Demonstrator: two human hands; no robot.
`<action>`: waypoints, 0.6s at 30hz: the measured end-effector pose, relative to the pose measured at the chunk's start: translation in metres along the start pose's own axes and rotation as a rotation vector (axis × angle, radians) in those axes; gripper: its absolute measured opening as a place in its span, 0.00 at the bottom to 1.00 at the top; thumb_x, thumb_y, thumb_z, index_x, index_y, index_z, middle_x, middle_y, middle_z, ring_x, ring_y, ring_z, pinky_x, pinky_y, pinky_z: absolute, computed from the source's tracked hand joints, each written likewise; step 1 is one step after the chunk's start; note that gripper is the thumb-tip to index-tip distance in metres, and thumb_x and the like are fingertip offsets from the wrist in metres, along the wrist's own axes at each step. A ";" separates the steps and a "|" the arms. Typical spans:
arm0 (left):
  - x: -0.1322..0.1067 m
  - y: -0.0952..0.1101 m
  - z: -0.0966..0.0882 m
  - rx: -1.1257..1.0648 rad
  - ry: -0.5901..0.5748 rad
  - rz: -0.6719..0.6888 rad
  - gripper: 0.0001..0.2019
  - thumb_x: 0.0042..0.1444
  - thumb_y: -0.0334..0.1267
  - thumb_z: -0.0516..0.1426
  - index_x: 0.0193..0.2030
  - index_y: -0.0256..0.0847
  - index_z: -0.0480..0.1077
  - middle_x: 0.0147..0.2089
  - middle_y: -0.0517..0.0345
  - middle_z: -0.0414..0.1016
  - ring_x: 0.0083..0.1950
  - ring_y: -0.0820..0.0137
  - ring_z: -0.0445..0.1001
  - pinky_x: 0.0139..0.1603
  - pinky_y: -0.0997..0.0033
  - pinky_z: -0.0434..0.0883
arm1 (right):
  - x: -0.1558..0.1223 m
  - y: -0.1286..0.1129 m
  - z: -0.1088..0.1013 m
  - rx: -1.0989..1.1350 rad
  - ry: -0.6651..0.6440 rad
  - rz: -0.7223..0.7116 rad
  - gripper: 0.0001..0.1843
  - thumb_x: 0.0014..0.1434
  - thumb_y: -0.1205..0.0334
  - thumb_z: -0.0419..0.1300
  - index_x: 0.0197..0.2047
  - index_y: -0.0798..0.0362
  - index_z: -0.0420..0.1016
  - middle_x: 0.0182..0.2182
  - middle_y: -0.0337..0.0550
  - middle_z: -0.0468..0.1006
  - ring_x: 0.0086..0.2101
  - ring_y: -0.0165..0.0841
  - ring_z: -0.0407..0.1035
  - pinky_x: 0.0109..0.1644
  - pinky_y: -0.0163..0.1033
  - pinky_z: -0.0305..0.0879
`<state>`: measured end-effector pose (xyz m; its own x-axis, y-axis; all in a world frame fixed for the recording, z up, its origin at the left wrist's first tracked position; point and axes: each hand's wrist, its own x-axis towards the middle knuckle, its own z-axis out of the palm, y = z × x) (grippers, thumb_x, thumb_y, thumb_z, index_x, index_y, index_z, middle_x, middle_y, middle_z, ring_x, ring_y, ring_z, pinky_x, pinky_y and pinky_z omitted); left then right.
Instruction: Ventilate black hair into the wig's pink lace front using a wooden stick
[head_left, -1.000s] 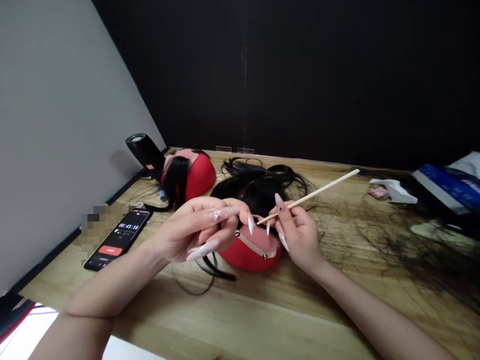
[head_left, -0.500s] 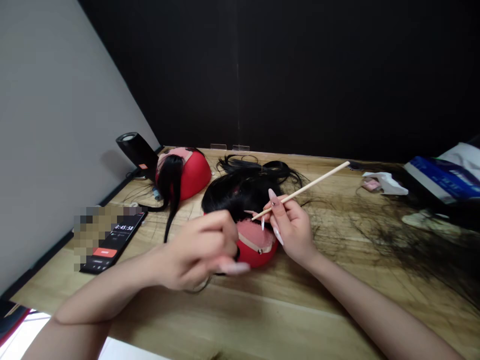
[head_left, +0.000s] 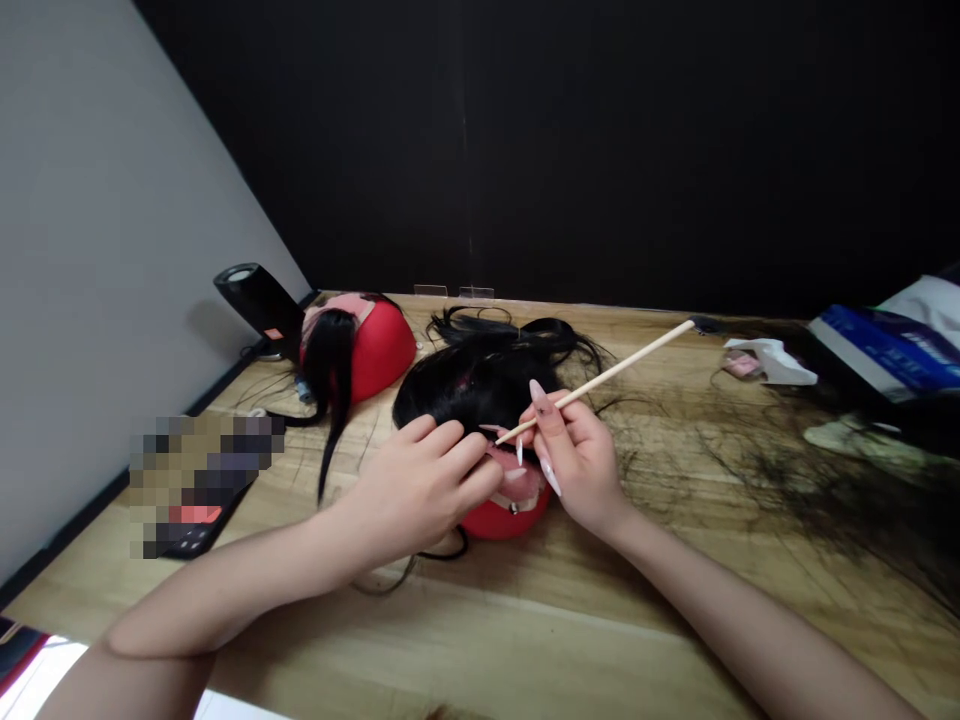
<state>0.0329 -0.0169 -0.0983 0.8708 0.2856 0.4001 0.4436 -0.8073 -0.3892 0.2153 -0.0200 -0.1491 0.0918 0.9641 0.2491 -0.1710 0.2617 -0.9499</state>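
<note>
A wig (head_left: 480, 375) with long black hair and a pink mesh cap (head_left: 521, 483) sits on a red head form (head_left: 502, 523). My right hand (head_left: 577, 455) pinches a slim wooden stick (head_left: 619, 370) like a pen, its lower end at the mesh beside the hairline. Any hook on that end is too small to make out. My left hand (head_left: 424, 475) is closed at the left side of the cap, thumb and forefinger near the stick's tip. A dark lock of hair (head_left: 457, 546) loops out below it; the fingertips are partly hidden.
A second red head form (head_left: 386, 345) with a black-haired wig stands at the back left, beside a black speaker (head_left: 259, 305). A phone (head_left: 199, 530), partly blurred out, lies at the left. Loose hair (head_left: 810, 490), crumpled tissue (head_left: 776, 362) and a blue packet (head_left: 885, 350) lie at the right.
My left hand has turned over, knuckles up, and come in to the cap by the stick's tip. My right hand keeps its hold, nearly still. The view has shifted slightly.
</note>
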 end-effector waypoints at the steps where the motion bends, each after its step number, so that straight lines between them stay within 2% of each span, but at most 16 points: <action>1: 0.001 0.001 0.002 0.013 0.018 -0.002 0.07 0.61 0.27 0.50 0.34 0.39 0.66 0.30 0.58 0.67 0.31 0.67 0.61 0.31 0.65 0.54 | 0.000 -0.001 0.000 -0.005 0.002 0.003 0.20 0.61 0.44 0.59 0.33 0.54 0.69 0.19 0.34 0.71 0.15 0.20 0.55 0.17 0.28 0.52; 7: 0.005 0.006 0.007 0.051 0.040 -0.030 0.09 0.61 0.26 0.47 0.36 0.39 0.66 0.30 0.58 0.69 0.29 0.66 0.62 0.30 0.64 0.54 | 0.001 -0.003 0.001 -0.026 0.001 0.020 0.21 0.60 0.42 0.60 0.32 0.54 0.69 0.20 0.35 0.71 0.16 0.20 0.56 0.17 0.28 0.53; 12: 0.004 0.008 0.005 0.047 -0.048 -0.063 0.05 0.56 0.27 0.52 0.37 0.40 0.65 0.31 0.58 0.69 0.30 0.65 0.64 0.30 0.64 0.54 | -0.001 0.000 0.002 0.000 0.032 0.011 0.20 0.62 0.44 0.59 0.32 0.54 0.69 0.19 0.34 0.70 0.16 0.20 0.56 0.20 0.27 0.56; 15: 0.004 0.009 0.003 0.037 -0.118 -0.076 0.07 0.53 0.27 0.53 0.38 0.39 0.65 0.31 0.59 0.68 0.30 0.65 0.65 0.29 0.64 0.54 | -0.001 -0.002 0.002 0.000 0.027 0.001 0.20 0.62 0.44 0.59 0.32 0.54 0.69 0.19 0.34 0.69 0.17 0.20 0.55 0.20 0.27 0.57; 18: 0.005 0.011 0.002 0.040 -0.135 -0.095 0.07 0.52 0.26 0.54 0.38 0.39 0.64 0.31 0.59 0.68 0.30 0.65 0.65 0.29 0.64 0.55 | 0.001 -0.007 0.003 -0.008 0.020 0.023 0.22 0.60 0.42 0.60 0.31 0.54 0.69 0.18 0.34 0.68 0.16 0.20 0.55 0.19 0.28 0.56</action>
<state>0.0424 -0.0232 -0.1022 0.8440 0.4286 0.3224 0.5309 -0.7529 -0.3889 0.2133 -0.0209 -0.1418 0.1077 0.9687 0.2237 -0.1653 0.2394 -0.9567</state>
